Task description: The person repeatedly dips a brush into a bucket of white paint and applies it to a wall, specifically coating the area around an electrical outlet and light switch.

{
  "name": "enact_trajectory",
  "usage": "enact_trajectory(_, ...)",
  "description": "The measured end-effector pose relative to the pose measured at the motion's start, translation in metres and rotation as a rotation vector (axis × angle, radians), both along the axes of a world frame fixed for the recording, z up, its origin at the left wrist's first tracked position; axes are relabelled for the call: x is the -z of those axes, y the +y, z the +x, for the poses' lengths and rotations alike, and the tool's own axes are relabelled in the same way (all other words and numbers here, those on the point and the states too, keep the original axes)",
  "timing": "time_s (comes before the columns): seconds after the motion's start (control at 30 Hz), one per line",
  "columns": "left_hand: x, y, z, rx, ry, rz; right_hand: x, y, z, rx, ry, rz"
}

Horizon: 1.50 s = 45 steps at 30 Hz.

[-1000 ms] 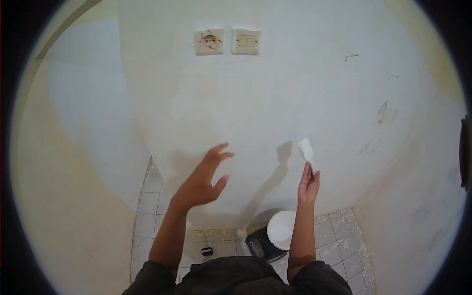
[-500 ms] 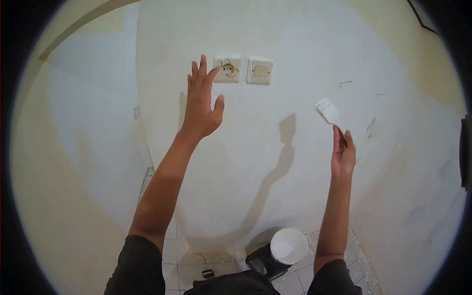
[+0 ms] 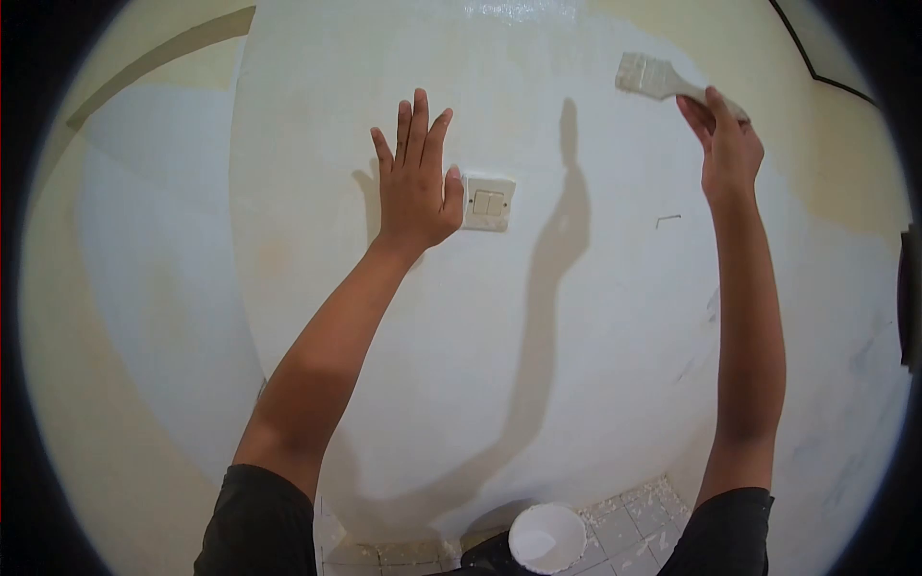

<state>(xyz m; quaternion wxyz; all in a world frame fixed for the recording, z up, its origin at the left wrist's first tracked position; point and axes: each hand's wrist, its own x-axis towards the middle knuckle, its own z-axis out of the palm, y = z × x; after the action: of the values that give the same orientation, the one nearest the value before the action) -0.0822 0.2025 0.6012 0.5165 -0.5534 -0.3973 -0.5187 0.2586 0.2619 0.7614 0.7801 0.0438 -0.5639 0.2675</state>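
Observation:
My right hand point(image 3: 732, 149) grips a paintbrush point(image 3: 653, 77) by its handle, the pale, paint-coated bristles pointing left near the upper part of the wall point(image 3: 423, 336). Fresh wet-looking white paint point(image 3: 519, 10) shines at the top of that wall. My left hand point(image 3: 419, 187) is raised with its fingers spread, back towards me, just left of a light switch point(image 3: 488, 203). The power socket beside the switch is hidden behind this hand.
A white bucket point(image 3: 547, 538) stands on the tiled floor point(image 3: 615, 528), next to a black container point(image 3: 490, 554). Paint flecks dot the tiles along the wall's foot. A bent nail or hook point(image 3: 667, 220) sticks out of the wall at right. A dark cable point(image 3: 797, 43) runs across the upper right.
My right hand has risen and shifted right with the paintbrush, whose bristles now point left. The view has tilted upward, and my left hand now covers the socket.

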Motion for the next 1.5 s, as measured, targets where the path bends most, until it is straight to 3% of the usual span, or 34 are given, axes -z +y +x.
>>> enact_trajectory(0.2, -0.036, 0.011, 0.008, -0.059, 0.032, 0.08, -0.087, 0.021, -0.03, 0.221, 0.002, 0.169)
enact_trajectory(0.3, -0.07, 0.024, 0.026, -0.015, 0.034, 0.182, -0.126, 0.056, -0.037, 0.379, -0.088, 0.37)
enact_trajectory(0.33, -0.082, 0.028, 0.032, -0.041, 0.042, 0.192, -0.138, 0.065, -0.041, 0.828, -0.046, 0.692)
enact_trajectory(0.43, -0.12, 0.038, 0.052, -0.137, 0.04, 0.202, -0.159, 0.066, -0.061, 0.9, -0.118, 0.534)
enact_trajectory(0.53, -0.149, 0.046, 0.069, -0.214, 0.016, 0.165, -0.187, 0.083, -0.078, 0.976, -0.124, 0.668)
enact_trajectory(0.63, -0.164, 0.055, 0.074, -0.287, 0.078, 0.216, -0.2, 0.097, -0.091, 0.912, -0.145, 0.812)
enact_trajectory(0.73, -0.167, 0.057, 0.078, -0.251, 0.068, 0.225, -0.205, 0.087, -0.089, 1.03, -0.321, 0.78)
enact_trajectory(0.83, -0.158, 0.058, 0.082, -0.248, 0.044, 0.248, -0.196, 0.091, -0.076, 1.008, -0.331, 0.831)
enact_trajectory(1.07, -0.142, 0.059, 0.086, -0.213, -0.005, 0.17, -0.172, 0.087, -0.039, 0.94, -0.486, 0.652)
enact_trajectory(1.23, -0.137, 0.044, 0.094, -0.244, -0.034, 0.132, -0.125, 0.061, -0.02, 0.965, -0.552, 0.581)
enact_trajectory(1.37, -0.136, 0.023, 0.109, -0.213, -0.069, 0.058, -0.135, 0.058, -0.01, 0.778, -0.565, 0.411)
enact_trajectory(1.5, -0.139, 0.019, 0.108, -0.255, -0.071, 0.062, -0.143, 0.058, -0.019, 0.767, -0.568, 0.392)
